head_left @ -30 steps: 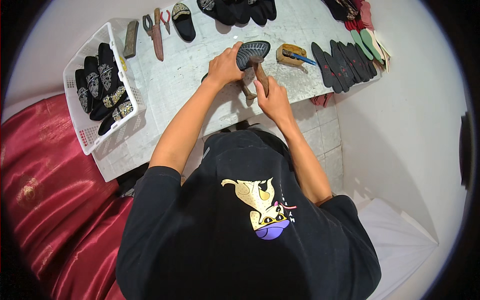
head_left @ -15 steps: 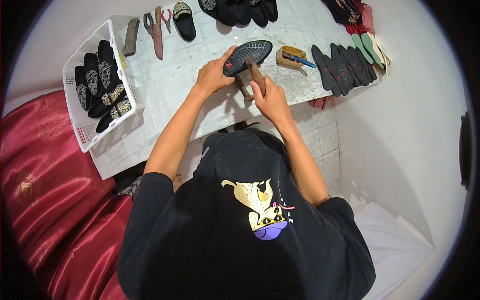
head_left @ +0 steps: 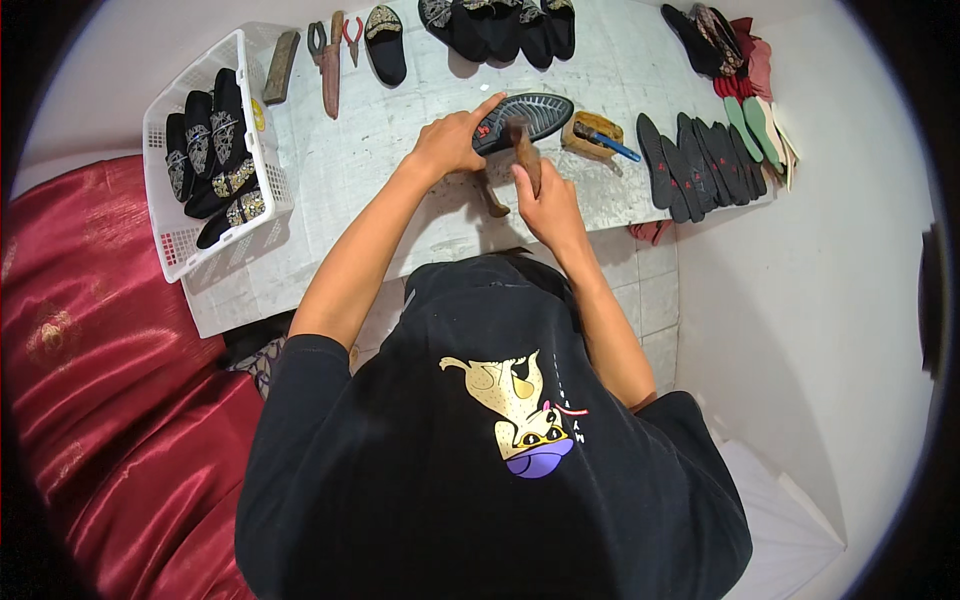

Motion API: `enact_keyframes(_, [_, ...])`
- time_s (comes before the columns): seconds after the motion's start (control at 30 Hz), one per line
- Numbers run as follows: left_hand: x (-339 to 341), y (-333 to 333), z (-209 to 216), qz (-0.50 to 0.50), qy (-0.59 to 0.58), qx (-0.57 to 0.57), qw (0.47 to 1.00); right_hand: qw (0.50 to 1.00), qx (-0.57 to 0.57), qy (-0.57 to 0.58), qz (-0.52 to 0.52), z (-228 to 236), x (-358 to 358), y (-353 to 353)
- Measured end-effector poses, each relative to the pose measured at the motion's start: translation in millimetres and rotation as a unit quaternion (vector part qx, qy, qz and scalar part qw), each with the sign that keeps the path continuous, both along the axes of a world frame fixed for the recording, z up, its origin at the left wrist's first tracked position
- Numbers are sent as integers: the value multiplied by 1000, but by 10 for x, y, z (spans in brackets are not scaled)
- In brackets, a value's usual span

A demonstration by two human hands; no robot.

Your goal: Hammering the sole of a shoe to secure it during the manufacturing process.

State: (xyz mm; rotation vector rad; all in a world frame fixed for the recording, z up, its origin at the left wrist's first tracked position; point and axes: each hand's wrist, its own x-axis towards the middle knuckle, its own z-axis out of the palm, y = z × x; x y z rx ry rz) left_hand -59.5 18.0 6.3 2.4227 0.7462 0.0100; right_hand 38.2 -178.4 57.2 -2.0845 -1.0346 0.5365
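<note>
A black shoe is held sole up over the table, its ribbed underside facing me with a small red mark near the heel. My left hand closes round the heel end. Below the shoe, a metal shoe stand shows in part; whether the shoe rests on it is hidden. In my right hand is a hammer, gripped by its wooden handle. The hammer's head is over the sole, and I cannot tell if it touches. Just right of the shoe stands a wooden box with a blue-handled brush across it.
On the left, a white plastic basket holds several decorated black shoes. Scissors, a sheathed knife, red pliers and a single slipper lie at the back. Several black soles and green insoles lie at right.
The whole view has shifted a little, so the table's things appear further right. My left hand still holds the shoe, and the hammer stays over the sole at a slightly different tilt.
</note>
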Motion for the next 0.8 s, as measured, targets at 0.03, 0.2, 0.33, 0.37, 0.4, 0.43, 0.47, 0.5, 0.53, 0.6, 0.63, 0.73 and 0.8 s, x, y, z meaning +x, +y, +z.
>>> enact_keyframes(0.03, [15, 9, 3, -1, 3, -4, 1000, 1000, 2, 0, 4, 63, 38, 15])
enact_keyframes(0.2, [139, -20, 69, -9, 30, -4, 1000, 999, 26, -18, 43, 93, 169, -41])
enact_keyframes(0.33, [159, -78, 116, 20, 23, -8, 1000, 998, -27, -22, 56, -5, 318, -45])
enact_keyframes(0.37, [131, -101, 135, 25, 15, -9, 1000, 998, -29, -10, 60, 35, 341, -41])
enact_keyframes(0.4, [56, -135, 131, 27, 17, -8, 999, 998, -30, 3, 63, 53, 362, -41])
enact_keyframes(0.43, [-40, -165, 116, 38, 1, -6, 999, 998, -29, 4, 64, 40, 392, -46])
enact_keyframes(0.47, [-81, -182, 96, 49, -15, -4, 999, 998, -11, 13, 65, 14, 420, -57])
enact_keyframes(0.5, [-67, -189, 74, 48, -13, -2, 999, 998, 8, 23, 65, -3, 441, -62])
enact_keyframes(0.53, [-87, -214, 54, 54, -35, -5, 998, 997, 7, 23, 68, 33, 432, -49])
enact_keyframes(0.6, [-119, -227, 19, 61, -55, -9, 997, 997, -21, 19, 77, 138, 416, -11])
enact_keyframes(0.63, [-106, -208, 12, 55, -59, -4, 997, 996, -19, 20, 82, 227, 421, 28])
enact_keyframes(0.73, [-65, -173, -10, 47, -52, 8, 998, 994, -28, 64, 85, 358, 388, 54])
enact_keyframes(0.8, [-48, -168, -25, 45, -42, 16, 998, 994, 35, 44, 96, 271, 362, 20])
